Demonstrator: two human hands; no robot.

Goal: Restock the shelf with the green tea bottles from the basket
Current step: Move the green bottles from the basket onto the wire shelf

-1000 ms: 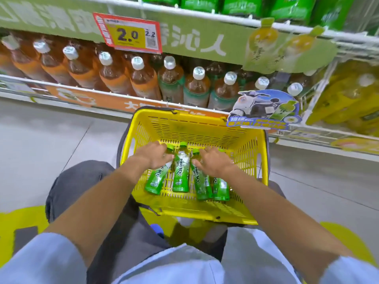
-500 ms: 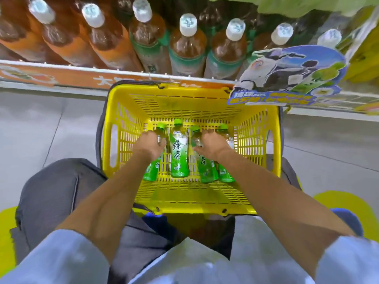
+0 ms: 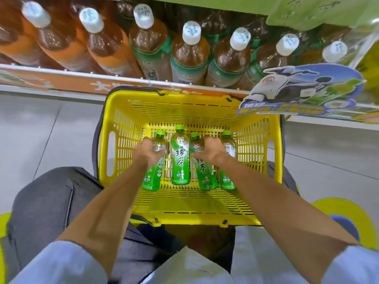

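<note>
Both forearms bare; left hand [image 3: 148,150] and right hand [image 3: 209,149] ungloved, no rings or watch visible. Short light-blue sleeves [image 3: 59,263] end above the elbows, same fabric across the shirt front [image 3: 184,267]. Dark grey trousers [image 3: 47,201], fine woven texture, one stitched seam on the left leg.

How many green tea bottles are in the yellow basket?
4, lying side by side on the basket floor: the first under the left hand, the second free, the third under the right hand, the fourth farthest right. None seems hidden.
</note>
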